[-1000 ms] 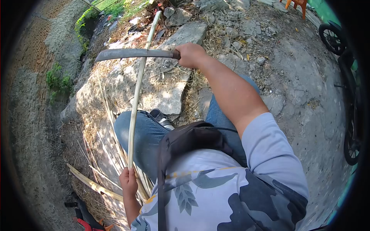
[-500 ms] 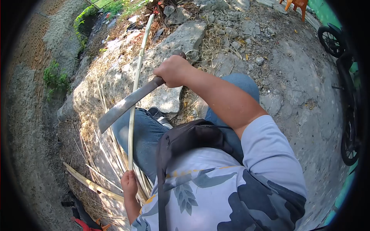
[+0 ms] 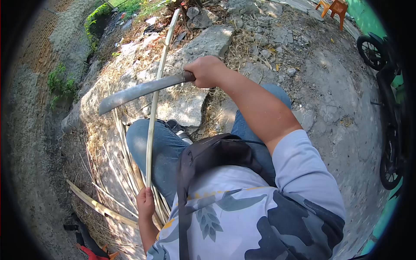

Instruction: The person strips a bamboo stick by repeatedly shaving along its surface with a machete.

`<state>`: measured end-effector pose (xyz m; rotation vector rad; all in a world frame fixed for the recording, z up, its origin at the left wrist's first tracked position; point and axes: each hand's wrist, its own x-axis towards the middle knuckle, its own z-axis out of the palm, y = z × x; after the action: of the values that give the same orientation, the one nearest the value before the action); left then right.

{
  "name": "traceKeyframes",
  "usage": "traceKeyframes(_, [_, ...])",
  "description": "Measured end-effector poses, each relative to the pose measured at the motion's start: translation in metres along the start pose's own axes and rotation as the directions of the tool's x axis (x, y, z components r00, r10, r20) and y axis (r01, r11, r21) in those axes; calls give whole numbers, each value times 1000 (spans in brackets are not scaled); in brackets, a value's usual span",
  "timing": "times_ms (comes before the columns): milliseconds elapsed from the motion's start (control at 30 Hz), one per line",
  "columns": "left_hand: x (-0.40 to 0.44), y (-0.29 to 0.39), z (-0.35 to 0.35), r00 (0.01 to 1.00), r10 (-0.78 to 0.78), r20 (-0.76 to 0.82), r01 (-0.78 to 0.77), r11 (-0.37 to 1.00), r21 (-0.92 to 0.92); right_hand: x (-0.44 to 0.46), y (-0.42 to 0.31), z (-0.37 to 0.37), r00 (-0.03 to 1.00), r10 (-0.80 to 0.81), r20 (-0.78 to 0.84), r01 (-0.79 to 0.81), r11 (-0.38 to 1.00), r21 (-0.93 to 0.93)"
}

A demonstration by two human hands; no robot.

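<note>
My right hand (image 3: 208, 71) is closed around the dark handle of a machete (image 3: 138, 92). Its broad grey blade points left and lies across a long, pale bamboo strip (image 3: 152, 113). Down by my left thigh, my left hand (image 3: 145, 201) grips the lower end of that strip. The strip rises past my knee toward the rocks, and a small curl of shaving stands out near its upper part. Whether the edge is cutting into the strip I cannot tell.
Several split bamboo strips (image 3: 126, 158) lie beside my left leg, with a wider piece (image 3: 102, 209) further left. A stone slab (image 3: 184, 106) is ahead of my feet. A brick wall (image 3: 37, 47) runs along the left. A motorcycle (image 3: 390, 108) and orange chairs (image 3: 338, 9) stand at right.
My right hand has moved slightly up and right, carrying the machete farther up the strip, its blade now flatter. A curl has appeared on the strip. My left hand has hardly moved.
</note>
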<state>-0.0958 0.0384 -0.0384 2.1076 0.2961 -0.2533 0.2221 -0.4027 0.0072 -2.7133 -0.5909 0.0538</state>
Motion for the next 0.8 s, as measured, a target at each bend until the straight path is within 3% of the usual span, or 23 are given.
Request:
traceKeyframes(67, [5, -1, 3, 1000, -17, -16, 18, 1000, 22, 0, -17, 11, 985, -172, 31, 175, 976, -126])
traceKeyframes(167, [5, -1, 3, 999, -9, -33, 11, 999, 49, 2, -29, 12, 976, -219, 7, 217, 960, -178])
traceKeyframes(233, [3, -6, 1, 999, 25, -42, -22, 998, 65, 7, -5, 15, 987, -104, -121, 93, 991, -95])
traceKeyframes(300, [5, -2, 1, 994, 88, -57, -79, 984, 157, 19, 32, 14, 958, 266, -109, -254, 961, 113])
traceKeyframes(333, [6, 11, 0, 992, 113, -55, -98, 971, 220, 20, 46, 11, 896, 438, -74, -407, 876, 259])
traceKeyframes(367, [7, 19, -2, 990, 134, -52, -114, 952, 284, 18, 54, 14, 886, 456, -79, -424, 868, 258])
traceKeyframes(433, [11, 13, -10, 996, 89, -22, -81, 966, 244, 12, 59, 17, 866, 493, -78, -461, 851, 252])
traceKeyframes(600, [16, 9, -12, 999, 37, 33, -39, 998, 48, 5, 57, 3, 889, 440, -128, -400, 882, 251])
traceKeyframes(767, [-4, 10, -14, 997, 70, -34, -68, 996, 63, 19, 59, 21, 925, 268, -270, -204, 949, 242])
traceKeyframes(800, [-10, 16, -13, 996, 81, -44, -77, 994, 83, 16, 50, 16, 952, 202, -228, -147, 961, 235])
